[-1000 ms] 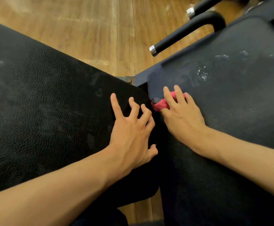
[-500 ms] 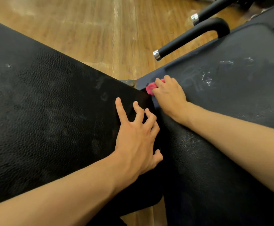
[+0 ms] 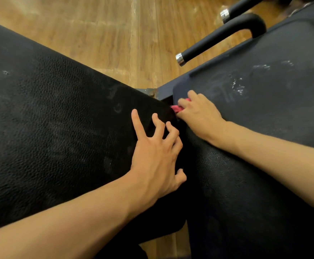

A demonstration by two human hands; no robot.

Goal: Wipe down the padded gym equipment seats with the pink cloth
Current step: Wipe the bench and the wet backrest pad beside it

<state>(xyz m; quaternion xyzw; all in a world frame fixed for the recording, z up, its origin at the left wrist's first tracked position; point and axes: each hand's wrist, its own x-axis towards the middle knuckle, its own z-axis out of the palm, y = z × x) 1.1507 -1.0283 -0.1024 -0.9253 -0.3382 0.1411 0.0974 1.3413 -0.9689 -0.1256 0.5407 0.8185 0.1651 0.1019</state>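
Note:
Two black padded seats meet in a narrow gap. The left pad fills the left side; the right pad runs up to the right and carries whitish smears. My right hand grips the bunched pink cloth at the near left corner of the right pad, beside the gap; only a small edge of the cloth shows. My left hand rests on the left pad's right edge, fingers spread and bent, holding nothing.
Two black handle bars with chrome end caps stick out above the right pad at the upper right. A wooden floor lies beyond and below the pads. A dark metal frame bar runs under the right pad's edge.
My right hand carried the cloth up along the right pad's left edge to its corner, then eased back slightly. My left hand stayed on the left pad.

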